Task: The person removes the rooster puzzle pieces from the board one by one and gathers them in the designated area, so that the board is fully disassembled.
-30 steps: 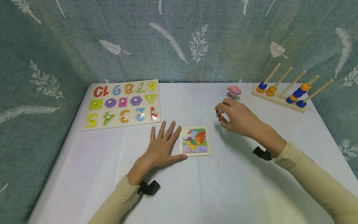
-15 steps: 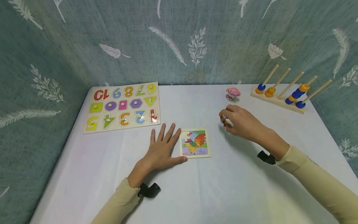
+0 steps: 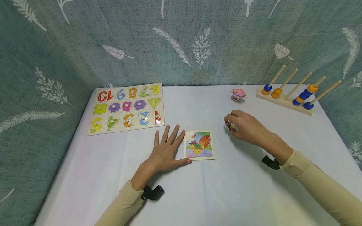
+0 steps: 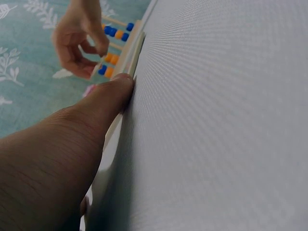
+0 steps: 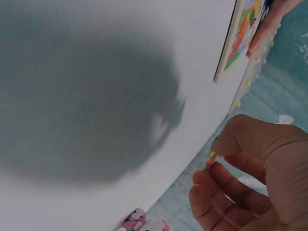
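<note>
Puzzle picture (image 3: 199, 146) in 2 views, not left-wrist

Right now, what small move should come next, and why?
Probably carry the small colourful piece left over the puzzle: the right hand pinches it beyond the puzzle's right edge, the left hand lies at the left edge, and a pale patch at upper left looks like a gap.

I could see only part of the small bright piece (image 3: 230, 126), the right hand (image 3: 248, 128) hiding the rest, its print too tiny to make out. The right wrist view cropped the pink figurine (image 5: 144, 224) below and the puzzle board (image 3: 214, 147) above.
</note>
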Tool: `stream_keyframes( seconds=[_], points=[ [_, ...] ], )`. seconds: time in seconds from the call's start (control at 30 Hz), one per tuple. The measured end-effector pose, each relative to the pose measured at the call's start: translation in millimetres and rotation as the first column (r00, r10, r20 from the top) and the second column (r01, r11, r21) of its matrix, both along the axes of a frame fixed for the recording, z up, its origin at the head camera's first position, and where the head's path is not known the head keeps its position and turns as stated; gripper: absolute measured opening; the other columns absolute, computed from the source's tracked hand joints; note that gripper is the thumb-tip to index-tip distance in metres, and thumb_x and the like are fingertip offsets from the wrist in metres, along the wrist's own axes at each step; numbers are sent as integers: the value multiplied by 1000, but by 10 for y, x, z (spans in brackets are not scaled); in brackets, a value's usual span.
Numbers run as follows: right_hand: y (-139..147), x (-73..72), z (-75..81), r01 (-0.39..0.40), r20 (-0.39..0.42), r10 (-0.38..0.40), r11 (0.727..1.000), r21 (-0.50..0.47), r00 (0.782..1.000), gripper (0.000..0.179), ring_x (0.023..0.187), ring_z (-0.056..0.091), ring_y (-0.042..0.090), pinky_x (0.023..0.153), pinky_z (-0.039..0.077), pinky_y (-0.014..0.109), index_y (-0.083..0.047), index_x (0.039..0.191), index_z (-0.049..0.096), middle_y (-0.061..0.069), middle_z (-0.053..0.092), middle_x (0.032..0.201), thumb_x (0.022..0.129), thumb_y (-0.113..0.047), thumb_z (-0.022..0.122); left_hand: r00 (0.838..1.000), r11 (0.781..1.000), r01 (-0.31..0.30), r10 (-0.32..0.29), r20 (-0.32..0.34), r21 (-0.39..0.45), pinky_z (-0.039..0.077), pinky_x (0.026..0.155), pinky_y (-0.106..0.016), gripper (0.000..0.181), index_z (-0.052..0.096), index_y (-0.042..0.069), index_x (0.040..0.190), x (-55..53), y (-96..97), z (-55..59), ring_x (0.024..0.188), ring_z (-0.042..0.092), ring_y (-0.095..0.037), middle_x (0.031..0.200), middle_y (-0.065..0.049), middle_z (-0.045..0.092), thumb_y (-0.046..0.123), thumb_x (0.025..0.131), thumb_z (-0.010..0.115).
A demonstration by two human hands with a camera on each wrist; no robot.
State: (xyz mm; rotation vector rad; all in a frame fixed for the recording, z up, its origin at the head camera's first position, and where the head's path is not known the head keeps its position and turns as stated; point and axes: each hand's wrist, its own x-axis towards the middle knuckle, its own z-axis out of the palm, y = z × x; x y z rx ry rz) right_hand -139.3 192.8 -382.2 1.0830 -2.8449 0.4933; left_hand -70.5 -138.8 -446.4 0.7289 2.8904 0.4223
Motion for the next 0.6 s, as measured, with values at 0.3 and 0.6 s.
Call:
stream_keyframes(
  seconds=[0.3, 0.6],
  points=[
    [-32, 8, -112, -8, 50, 6, 999, 33, 999, 36, 83, 59, 22, 71, 53, 39, -4, 106, 69, 8, 62, 93, 74, 0, 85, 1000, 1000, 0, 0, 1, 10, -6, 111, -68, 109, 16, 18, 162, 11, 3, 3, 151, -7, -39, 168, -8, 4, 77, 81, 59],
    [-62, 3, -159, -24, 67, 20, 998, 63, 998, 35, 82, 59, 21, 71, 53, 38, -4, 106, 70, 7, 62, 92, 74, -1, 84, 1000, 1000, -4, 4, -5, 12, -6, 111, -68, 109, 17, 19, 162, -4, 10, -8, 151, -7, -39, 168, -8, 3, 77, 80, 59]
  ],
)
